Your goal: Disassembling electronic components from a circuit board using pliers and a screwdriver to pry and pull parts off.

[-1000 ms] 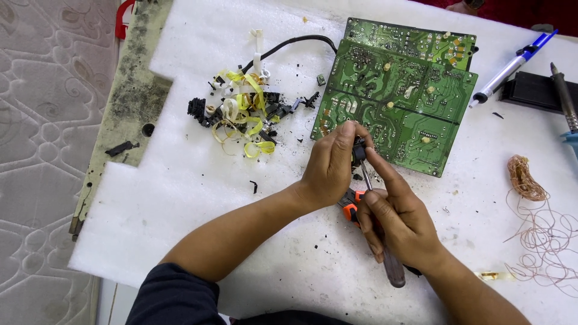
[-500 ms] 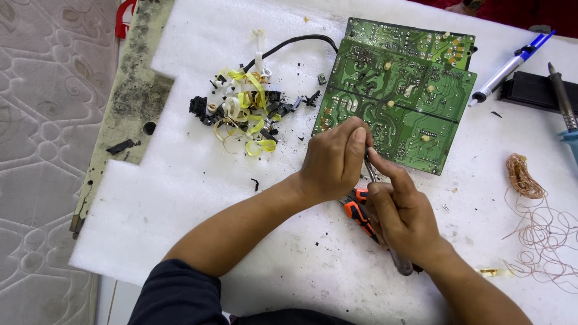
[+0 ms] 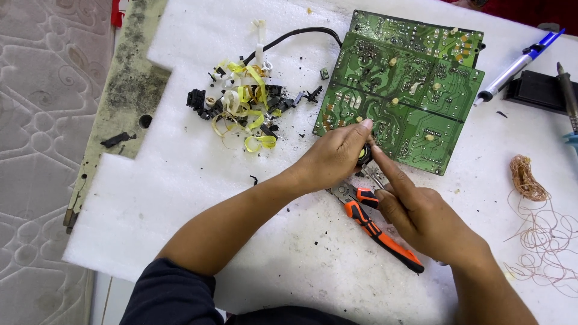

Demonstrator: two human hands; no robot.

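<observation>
Both hands have shifted a little toward the lower edge of the circuit board [image 3: 402, 90] since the earlier frames, and the left hand [image 3: 330, 159] now pinches a small round black part [image 3: 363, 155] with a yellowish centre between thumb and fingers, held just off the board's near edge. The right hand [image 3: 424, 216] meets it there: its forefinger is stretched out and touches the part, while the other fingers are curled round the orange-and-black handles of the pliers [image 3: 373, 221]. The pliers' metal head lies on the counter [image 3: 180, 180] under the two hands, and the handles run back beneath the right palm.

The board lies green side up on the white foam counter, another green board partly under it at the far edge. Left of the board sits a heap of scraps [image 3: 244, 108], black bits mixed with curls of yellow tape, with a black cable [image 3: 295, 33] curving from the heap to the board's top corner. On the right are a blue-and-white pen [image 3: 518, 65], a black box [image 3: 539, 90], a soldering iron [image 3: 567, 90] and a tangle of copper wire [image 3: 533, 204].
</observation>
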